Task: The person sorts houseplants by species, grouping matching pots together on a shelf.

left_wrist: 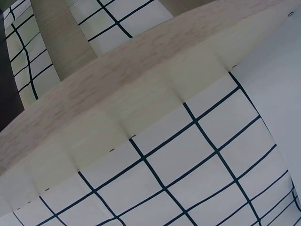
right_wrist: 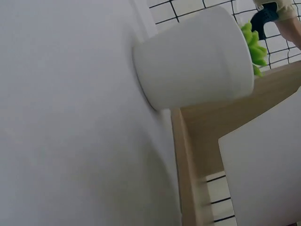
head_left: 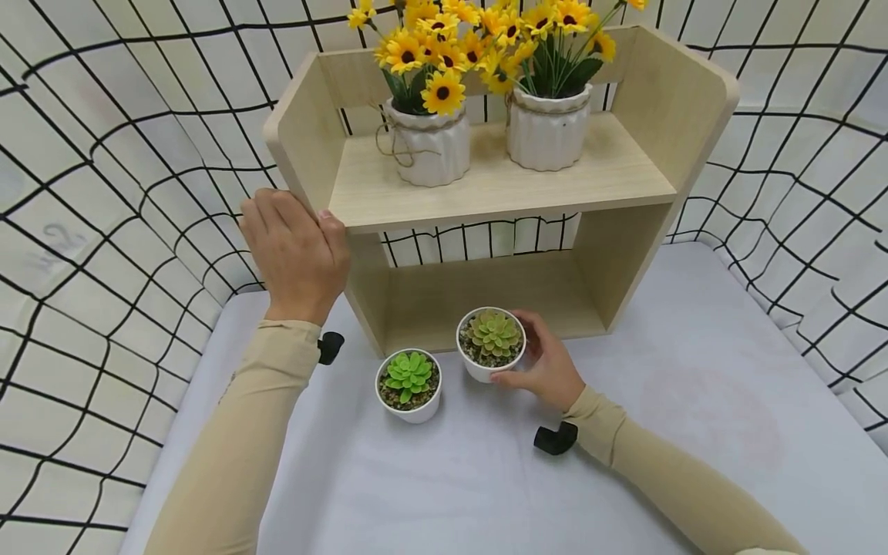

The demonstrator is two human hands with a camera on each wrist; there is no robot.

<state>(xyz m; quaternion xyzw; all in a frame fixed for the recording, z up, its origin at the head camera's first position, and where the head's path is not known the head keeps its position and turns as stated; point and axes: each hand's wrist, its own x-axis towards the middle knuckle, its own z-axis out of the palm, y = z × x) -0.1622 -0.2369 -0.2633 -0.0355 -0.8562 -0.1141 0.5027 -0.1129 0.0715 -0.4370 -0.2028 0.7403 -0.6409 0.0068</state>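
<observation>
My left hand [head_left: 294,250] grips the left side panel of a light wooden two-tier shelf [head_left: 499,181], its thumb by the front edge. In the left wrist view, the panel's edge [left_wrist: 108,77] crosses the picture and the hand is out of sight. My right hand [head_left: 544,362] holds a white-potted succulent [head_left: 491,343] with yellowish-green leaves by the side of its pot, before the lower tier. In the right wrist view this pot [right_wrist: 263,165] is raised off the table. A bright green succulent [head_left: 409,385] in a white pot stands on the table to its left.
Two white ribbed pots [head_left: 430,150] of yellow artificial sunflowers [head_left: 444,54] stand on the upper tier. Black wire grid [head_left: 798,154] over white cloth surrounds the shelf at the back and both sides. A white cloth covers the table [head_left: 444,486].
</observation>
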